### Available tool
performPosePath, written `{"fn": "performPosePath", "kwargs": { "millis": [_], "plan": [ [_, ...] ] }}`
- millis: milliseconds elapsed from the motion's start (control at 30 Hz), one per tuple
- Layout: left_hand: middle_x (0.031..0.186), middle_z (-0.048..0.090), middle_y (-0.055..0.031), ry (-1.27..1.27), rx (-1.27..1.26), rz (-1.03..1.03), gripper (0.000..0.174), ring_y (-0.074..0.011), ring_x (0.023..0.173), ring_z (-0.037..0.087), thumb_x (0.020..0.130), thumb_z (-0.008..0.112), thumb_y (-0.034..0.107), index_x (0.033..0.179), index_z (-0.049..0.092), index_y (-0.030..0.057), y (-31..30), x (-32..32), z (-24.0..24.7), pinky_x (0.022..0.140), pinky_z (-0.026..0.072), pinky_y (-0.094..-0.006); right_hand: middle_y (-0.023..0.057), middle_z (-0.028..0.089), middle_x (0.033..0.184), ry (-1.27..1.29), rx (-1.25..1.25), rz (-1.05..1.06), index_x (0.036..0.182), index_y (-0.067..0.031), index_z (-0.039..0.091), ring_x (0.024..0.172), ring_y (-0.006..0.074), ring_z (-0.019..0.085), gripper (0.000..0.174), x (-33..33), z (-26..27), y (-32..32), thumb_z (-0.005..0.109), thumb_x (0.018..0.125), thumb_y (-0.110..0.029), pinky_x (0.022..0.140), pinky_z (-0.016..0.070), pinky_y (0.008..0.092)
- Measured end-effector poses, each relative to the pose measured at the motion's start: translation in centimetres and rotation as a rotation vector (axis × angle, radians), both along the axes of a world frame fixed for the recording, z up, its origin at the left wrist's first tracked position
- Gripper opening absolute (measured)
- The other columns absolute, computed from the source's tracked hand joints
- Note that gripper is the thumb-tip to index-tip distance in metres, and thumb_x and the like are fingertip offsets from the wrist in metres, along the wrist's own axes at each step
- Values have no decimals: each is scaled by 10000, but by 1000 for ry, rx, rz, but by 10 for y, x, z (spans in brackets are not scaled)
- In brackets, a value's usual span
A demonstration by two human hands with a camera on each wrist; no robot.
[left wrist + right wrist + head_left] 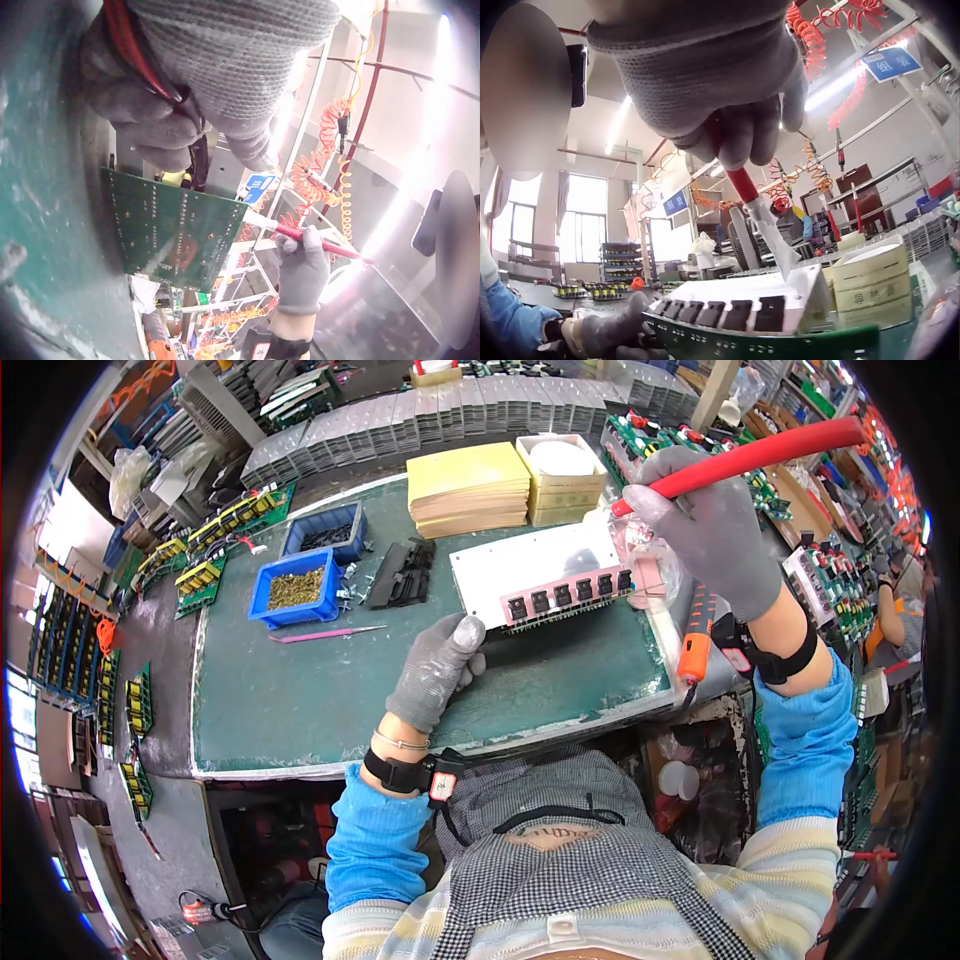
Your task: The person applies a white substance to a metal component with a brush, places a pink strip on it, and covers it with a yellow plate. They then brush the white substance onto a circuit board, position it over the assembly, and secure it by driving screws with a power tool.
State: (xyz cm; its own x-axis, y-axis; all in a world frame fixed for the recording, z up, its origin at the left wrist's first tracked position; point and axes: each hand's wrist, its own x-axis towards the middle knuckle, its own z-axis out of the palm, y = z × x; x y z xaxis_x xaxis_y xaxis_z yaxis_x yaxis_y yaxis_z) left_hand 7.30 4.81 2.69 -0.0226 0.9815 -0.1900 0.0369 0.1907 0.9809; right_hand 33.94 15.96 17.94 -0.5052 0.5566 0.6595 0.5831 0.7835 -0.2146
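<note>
A green circuit board (172, 232) carries a white plate (530, 565) with a row of black components (570, 592) along its near edge. My left hand (435, 670), in a grey glove, grips the near left corner of this assembly and holds it tilted over the table. My right hand (715, 530), also gloved, holds a red-handled brush (770, 457) above the right end of the plate. In the right wrist view the white-smeared brush tip (772, 236) points down at the plate, close to its surface.
Left on the green mat (300, 710) are a blue bin (262, 622) of small brass-coloured parts, pink tweezers (325, 635) and black plastic parts (402, 573). Behind stand yellow sheets (468, 475) and a box with a white round top (562, 458). An orange power screwdriver (695, 645) lies right.
</note>
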Motion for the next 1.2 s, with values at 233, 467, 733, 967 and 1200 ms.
{"fn": "performPosePath", "kwargs": {
  "millis": [233,467,733,967,1200],
  "plan": [
    [718,560,4,31,22,-34,824,-52,601,445,834,516,788,1081,635,11,-2,-1,2,535,355,-200,110,653,717,99,-118,180,860,-44,635,695,271,661,251,-54,7,-30,679,875,-291,649,509,362],
    [680,565,-3,29,-3,-25,806,-59,571,484,818,552,768,1077,638,9,0,-2,1,510,387,-206,119,623,727,47,87,255,830,-61,624,716,327,623,230,-80,-5,-23,696,848,-279,696,476,425],
    [659,562,-2,25,-11,-30,827,-59,556,498,811,571,762,1122,642,-1,1,-3,-1,497,397,-205,113,595,690,-95,192,179,815,-74,588,689,328,612,147,-70,-5,-22,670,825,-196,716,465,428],
    [704,565,1,38,19,-31,829,-56,589,468,823,498,810,1032,633,19,-2,-1,2,514,372,-203,115,592,686,-143,269,104,805,-65,591,684,317,609,111,-49,-4,-16,661,818,-151,727,459,436],
    [713,559,3,20,4,-32,826,-56,596,456,818,506,810,1032,633,22,-1,-1,2,523,366,-205,119,568,664,32,49,51,820,-49,611,663,299,592,143,-39,0,-15,668,842,-178,656,464,413]
  ]
}}
